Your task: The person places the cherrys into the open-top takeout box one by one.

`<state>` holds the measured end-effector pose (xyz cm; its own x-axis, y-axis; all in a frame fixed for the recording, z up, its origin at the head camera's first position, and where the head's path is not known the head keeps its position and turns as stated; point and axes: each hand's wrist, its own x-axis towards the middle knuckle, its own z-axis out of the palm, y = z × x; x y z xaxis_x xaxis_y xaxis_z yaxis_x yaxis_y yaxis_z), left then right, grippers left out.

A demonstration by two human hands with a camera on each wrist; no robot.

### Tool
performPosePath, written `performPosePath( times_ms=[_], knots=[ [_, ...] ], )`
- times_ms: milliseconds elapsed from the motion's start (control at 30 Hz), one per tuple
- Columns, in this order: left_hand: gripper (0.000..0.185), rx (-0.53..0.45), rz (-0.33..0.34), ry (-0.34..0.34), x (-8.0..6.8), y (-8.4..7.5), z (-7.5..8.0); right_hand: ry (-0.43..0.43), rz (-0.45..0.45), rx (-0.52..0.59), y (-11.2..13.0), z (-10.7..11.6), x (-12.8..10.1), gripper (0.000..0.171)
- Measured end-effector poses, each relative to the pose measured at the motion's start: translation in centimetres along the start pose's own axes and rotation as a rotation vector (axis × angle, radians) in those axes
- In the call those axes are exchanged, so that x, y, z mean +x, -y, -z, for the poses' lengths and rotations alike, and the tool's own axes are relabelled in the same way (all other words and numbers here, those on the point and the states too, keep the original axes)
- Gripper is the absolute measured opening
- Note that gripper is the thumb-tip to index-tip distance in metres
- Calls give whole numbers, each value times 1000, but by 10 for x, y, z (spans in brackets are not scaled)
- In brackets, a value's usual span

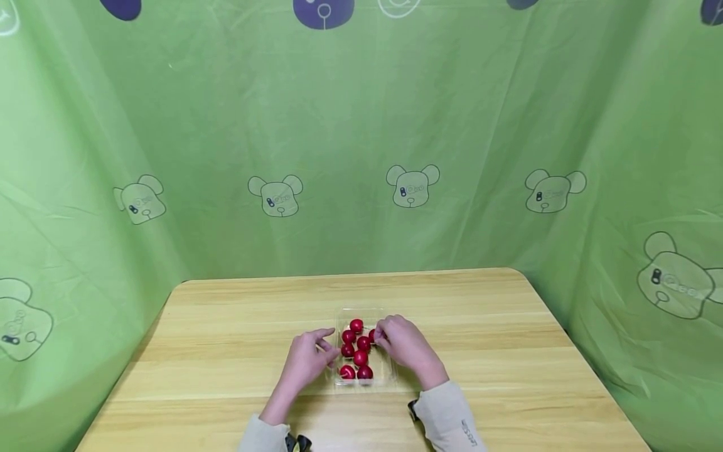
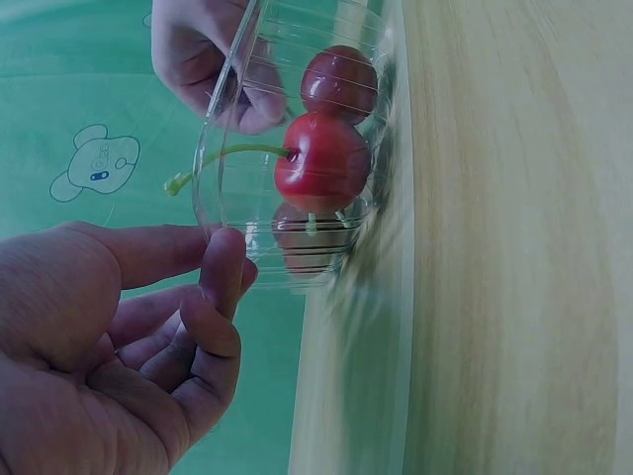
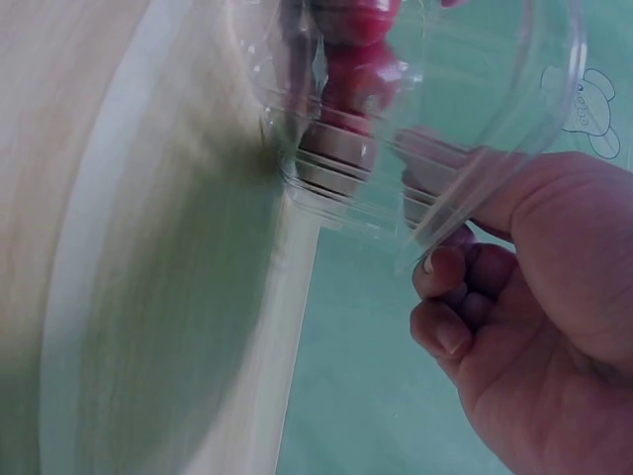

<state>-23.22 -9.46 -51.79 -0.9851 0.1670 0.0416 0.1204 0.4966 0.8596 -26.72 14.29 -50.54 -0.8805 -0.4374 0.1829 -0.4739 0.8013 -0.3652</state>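
A clear plastic container (image 1: 386, 374) sits on the table, its open top showing several red cherries (image 1: 361, 358) inside. At its left side my left hand (image 1: 305, 359) pinches the rim between thumb and finger, the other fingers curled below. In the left wrist view, one bright cherry (image 2: 322, 160) has a green stem that sticks out toward the rim. My right hand (image 1: 404, 341) grips the opposite wall, thumb inside the rim and curled fingers (image 3: 439, 332) outside. A cherry beside that thumb is partly hidden by the hand in the head view.
The wooden table (image 1: 237, 314) has rounded far corners. A green curtain (image 1: 344, 238) printed with bear heads hangs behind it and on both sides. Dark bands show at both cuffs, below light sleeves (image 1: 449, 414).
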Motion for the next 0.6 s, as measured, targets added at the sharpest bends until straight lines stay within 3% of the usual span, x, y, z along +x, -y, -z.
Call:
performPosePath(
  times_ms=[600],
  knots=[
    [52,6,-5,0,0,0,0,8,-10,36,-2,2,-1,9]
  ],
)
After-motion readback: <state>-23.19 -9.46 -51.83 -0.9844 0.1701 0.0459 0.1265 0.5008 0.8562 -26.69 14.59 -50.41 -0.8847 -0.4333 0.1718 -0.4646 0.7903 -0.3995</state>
